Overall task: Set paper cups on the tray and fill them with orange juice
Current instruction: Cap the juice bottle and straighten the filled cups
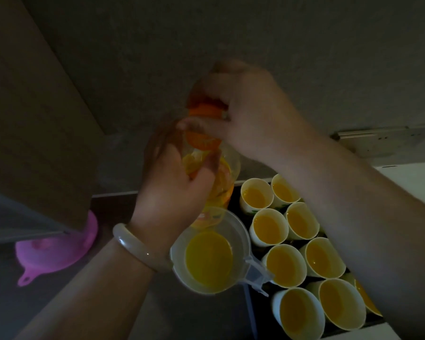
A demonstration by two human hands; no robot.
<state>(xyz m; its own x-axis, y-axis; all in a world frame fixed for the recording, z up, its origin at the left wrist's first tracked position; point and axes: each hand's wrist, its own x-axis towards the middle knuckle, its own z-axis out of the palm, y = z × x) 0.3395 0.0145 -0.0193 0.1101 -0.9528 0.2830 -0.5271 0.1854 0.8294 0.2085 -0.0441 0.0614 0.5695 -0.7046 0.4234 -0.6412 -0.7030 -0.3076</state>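
The juice bottle (231, 168) was gripped by the left hand (172, 192), its orange cap (204, 111) grasped by the right hand (245, 114). Juice-filled paper cups (285, 263) were noted on the dark tray (258, 320) alongside.

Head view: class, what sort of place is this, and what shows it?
Probably a dim home kitchen or drinks-prep counter: a tray of juice-filled paper cups, a clear measuring jug of juice, and a pink funnel lying on the worktop.
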